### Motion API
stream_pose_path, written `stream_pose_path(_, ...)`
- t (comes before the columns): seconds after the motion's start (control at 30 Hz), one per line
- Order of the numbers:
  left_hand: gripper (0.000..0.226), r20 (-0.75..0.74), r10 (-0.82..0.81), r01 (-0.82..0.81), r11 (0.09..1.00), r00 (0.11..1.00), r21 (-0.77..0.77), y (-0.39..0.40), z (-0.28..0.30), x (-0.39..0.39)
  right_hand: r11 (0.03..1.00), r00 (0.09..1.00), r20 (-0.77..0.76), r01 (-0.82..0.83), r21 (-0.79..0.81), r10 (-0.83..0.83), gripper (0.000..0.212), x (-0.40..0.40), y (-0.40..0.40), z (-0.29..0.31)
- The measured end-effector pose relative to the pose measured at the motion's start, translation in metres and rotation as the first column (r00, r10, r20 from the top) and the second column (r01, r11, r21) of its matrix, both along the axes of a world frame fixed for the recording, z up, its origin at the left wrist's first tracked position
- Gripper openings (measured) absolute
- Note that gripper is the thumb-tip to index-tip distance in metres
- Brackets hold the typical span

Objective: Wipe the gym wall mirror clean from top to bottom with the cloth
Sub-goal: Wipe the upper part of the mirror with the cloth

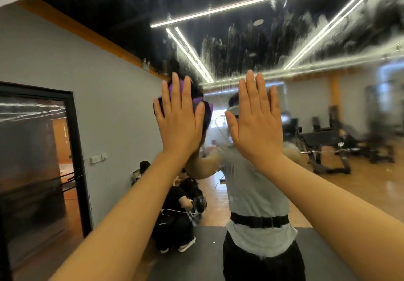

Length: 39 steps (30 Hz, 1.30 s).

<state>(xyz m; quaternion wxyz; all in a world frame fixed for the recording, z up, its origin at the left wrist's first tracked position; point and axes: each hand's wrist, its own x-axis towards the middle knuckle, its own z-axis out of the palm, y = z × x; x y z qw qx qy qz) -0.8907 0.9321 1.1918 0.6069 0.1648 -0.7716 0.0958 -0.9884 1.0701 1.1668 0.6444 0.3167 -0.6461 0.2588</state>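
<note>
The gym wall mirror (240,47) fills the view ahead, and its upper part is covered with whitish streaks and smears. My left hand (179,119) lies flat with straight fingers and presses a purple cloth (196,99) against the glass at about head height. The cloth shows only around and between the fingers. My right hand (258,119) is also flat with straight fingers, palm against the mirror just right of the cloth, and holds nothing.
The mirror reflects a person in a grey shirt (255,193), a crouching person in black (175,215), weight benches (323,145) on a wooden floor, and ceiling light strips. At left is a grey wall with a black-framed glass door (37,160).
</note>
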Motion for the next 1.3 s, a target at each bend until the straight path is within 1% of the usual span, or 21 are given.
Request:
stream_pose_path(0.17,0.061,-0.072,-0.010,0.011,1.000,0.997,0.015,-0.003,0.076,-0.003,1.000,1.000,0.004,0.000,-0.001,0.000,0.073,-0.001,0.001,0.000)
stream_pose_path(0.23,0.060,-0.089,-0.003,0.005,1.000,0.996,0.015,-0.003,0.088,-0.004,1.000,1.000,0.005,0.004,-0.002,-0.004,0.073,-0.001,0.000,0.000)
stream_pose_path(0.3,0.060,-0.099,0.008,-0.007,1.000,0.995,0.011,-0.004,0.088,-0.006,1.000,1.000,0.006,0.012,0.000,-0.012,0.074,-0.001,-0.001,0.000)
stream_pose_path(0.4,0.062,-0.098,0.020,-0.020,1.000,0.995,-0.006,-0.004,0.073,-0.004,1.000,1.000,0.004,0.015,-0.001,-0.015,0.073,-0.001,-0.001,-0.001)
stream_pose_path(0.5,0.065,-0.078,0.019,-0.020,1.000,0.997,-0.008,-0.008,0.047,-0.001,1.000,1.000,-0.002,0.012,-0.004,-0.012,0.074,-0.001,-0.001,0.000)
stream_pose_path(0.63,0.067,-0.062,-0.009,0.009,1.000,0.998,0.011,-0.015,-0.010,0.004,1.000,1.000,-0.007,0.012,-0.004,-0.012,0.075,-0.001,-0.001,0.000)
stream_pose_path(0.77,0.065,-0.050,-0.003,0.005,0.999,0.999,0.041,-0.018,-0.067,0.003,1.000,1.000,-0.002,0.020,-0.001,-0.020,0.075,-0.001,-0.001,-0.001)
stream_pose_path(0.9,0.063,-0.038,0.024,-0.023,0.999,0.999,0.031,-0.021,-0.075,0.003,0.999,0.999,0.009,0.032,0.006,-0.032,0.075,-0.001,-0.002,-0.001)
stream_pose_path(1.03,0.065,-0.010,0.017,-0.017,1.000,1.000,0.018,-0.022,-0.050,0.008,0.999,0.999,0.008,0.045,0.009,-0.045,0.074,-0.001,-0.002,-0.001)
stream_pose_path(1.13,0.067,-0.039,0.016,-0.014,0.999,0.999,0.052,-0.022,0.000,0.011,0.999,0.999,0.001,0.041,0.005,-0.041,0.073,-0.002,-0.001,0.000)
stream_pose_path(1.2,0.063,-0.061,0.020,-0.015,0.997,0.998,0.081,-0.024,0.036,0.013,0.999,0.999,0.007,0.039,0.006,-0.039,0.073,-0.002,-0.001,0.000)
stream_pose_path(1.3,0.061,-0.066,0.038,-0.032,0.996,0.997,0.085,-0.025,0.060,0.015,0.999,0.999,0.011,0.031,0.005,-0.031,0.073,-0.002,-0.002,0.000)
